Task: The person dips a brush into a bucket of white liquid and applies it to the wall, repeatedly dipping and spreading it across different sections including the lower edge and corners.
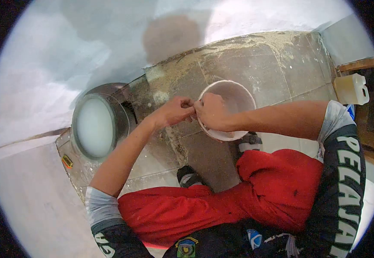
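Observation:
A white bucket stands on the tiled floor in front of me, its inside pale. At the bucket's left rim my two hands meet. My left hand is just outside the rim, its fingers curled and pinched together. Over the bucket's opening is my right hand, closed, its fingertips against those of the left. Whatever lies between the fingers, or whether they grip the rim, is too small and hidden to tell.
To the left stands a grey tub with cloudy whitish liquid. A small yellow packet lies by the left wall. At the far right is a yellowish jerrycan. The stained floor meets a white wall.

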`<control>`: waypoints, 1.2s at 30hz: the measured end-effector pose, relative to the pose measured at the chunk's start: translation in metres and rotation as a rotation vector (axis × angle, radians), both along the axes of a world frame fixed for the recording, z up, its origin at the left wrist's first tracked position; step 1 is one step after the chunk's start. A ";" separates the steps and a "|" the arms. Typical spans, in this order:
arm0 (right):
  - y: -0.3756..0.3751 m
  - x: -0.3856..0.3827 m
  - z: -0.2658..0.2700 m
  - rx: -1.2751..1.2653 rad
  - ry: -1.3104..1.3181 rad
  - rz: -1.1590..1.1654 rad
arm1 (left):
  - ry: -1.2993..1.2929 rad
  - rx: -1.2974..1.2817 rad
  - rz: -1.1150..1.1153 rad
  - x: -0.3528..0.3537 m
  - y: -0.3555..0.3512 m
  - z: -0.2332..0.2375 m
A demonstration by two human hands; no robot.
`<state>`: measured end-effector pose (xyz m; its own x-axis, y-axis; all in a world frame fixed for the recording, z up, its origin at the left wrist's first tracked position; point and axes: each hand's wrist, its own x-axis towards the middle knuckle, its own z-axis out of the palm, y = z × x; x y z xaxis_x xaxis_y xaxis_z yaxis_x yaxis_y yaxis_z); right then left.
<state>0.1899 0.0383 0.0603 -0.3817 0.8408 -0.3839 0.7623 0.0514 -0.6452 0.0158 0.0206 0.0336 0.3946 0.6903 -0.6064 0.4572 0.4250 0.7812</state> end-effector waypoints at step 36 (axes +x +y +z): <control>0.051 -0.040 0.064 0.157 0.457 0.620 | -0.206 -0.148 0.181 -0.005 -0.022 -0.018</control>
<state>0.1495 0.0895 0.1241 -0.8903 0.4544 0.0302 0.2253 0.4972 -0.8379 0.0106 -0.0013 0.0156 0.3984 0.6705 -0.6258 0.2023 0.6013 0.7730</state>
